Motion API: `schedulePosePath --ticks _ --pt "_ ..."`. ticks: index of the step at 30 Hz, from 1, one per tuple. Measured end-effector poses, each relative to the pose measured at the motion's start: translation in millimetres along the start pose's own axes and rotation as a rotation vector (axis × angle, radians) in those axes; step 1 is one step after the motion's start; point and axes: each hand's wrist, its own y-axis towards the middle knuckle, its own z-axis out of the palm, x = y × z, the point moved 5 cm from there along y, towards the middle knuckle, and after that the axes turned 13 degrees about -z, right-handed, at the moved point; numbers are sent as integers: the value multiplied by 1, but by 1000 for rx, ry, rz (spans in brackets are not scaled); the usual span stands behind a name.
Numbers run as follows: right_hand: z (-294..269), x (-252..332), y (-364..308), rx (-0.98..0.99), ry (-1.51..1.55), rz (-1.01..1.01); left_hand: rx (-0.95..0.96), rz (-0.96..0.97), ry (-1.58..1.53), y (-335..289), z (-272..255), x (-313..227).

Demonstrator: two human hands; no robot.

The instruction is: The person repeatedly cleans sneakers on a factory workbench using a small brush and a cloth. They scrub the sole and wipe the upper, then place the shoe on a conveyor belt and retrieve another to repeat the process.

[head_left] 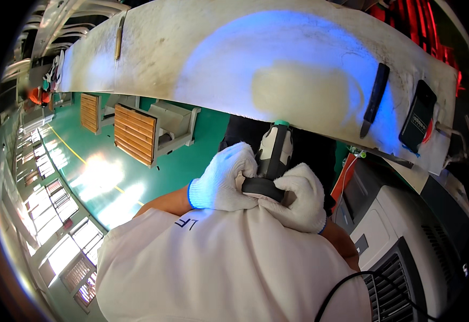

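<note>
Both my hands wear white knit gloves and hold one cream-and-black, shoe-like piece [276, 147] in front of my body, by the bench's near edge. A dark band runs down its middle, and its far tip is green. At its near end is a thick, curved black part [263, 188]. My left hand [226, 180] grips the left side of that part with curled fingers. My right hand [304, 196] closes around its right side, thumb bent over the black edge. The gloves hide part of the piece.
A long, worn pale bench [154, 59] spans the top, lit blue in places. On it lie a knife [375, 99], a phone [419, 115] and a thin tool [119, 37]. Grey machine housings [395, 214] stand at right, a black cable [347, 279] nearby. Slatted wooden racks [134, 134] stand left.
</note>
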Motion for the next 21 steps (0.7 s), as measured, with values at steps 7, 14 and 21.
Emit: schedulePosePath --ticks 7,14,21 --pt "-5 -5 11 20 127 104 6 -147 10 6 -3 -5" --pt "-5 -8 6 -43 150 296 -14 -190 -54 4 0 6" --pt "-12 1 6 -105 33 320 -16 344 53 3 -3 20"
